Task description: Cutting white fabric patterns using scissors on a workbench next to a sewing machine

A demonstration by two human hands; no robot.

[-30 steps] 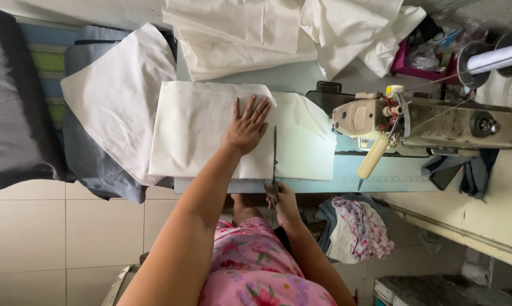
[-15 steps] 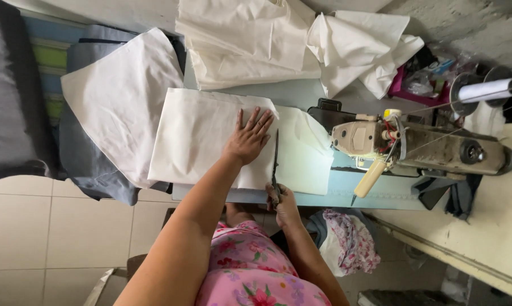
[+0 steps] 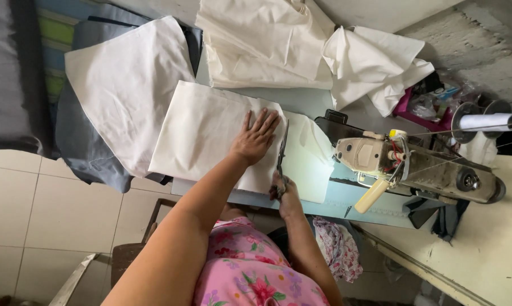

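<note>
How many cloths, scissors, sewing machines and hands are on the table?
Cream cloths: 4 — under the left hand, hanging off the left side, at the back, crumpled
Scissors: 1
Sewing machine: 1
Hands: 2 — left hand, right hand
Total: 8

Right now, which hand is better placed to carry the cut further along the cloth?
Probably the right hand: it holds the scissors, whose blades lie along the cream cloth. The left hand is pressed flat on the cloth, beside the blades.
</note>
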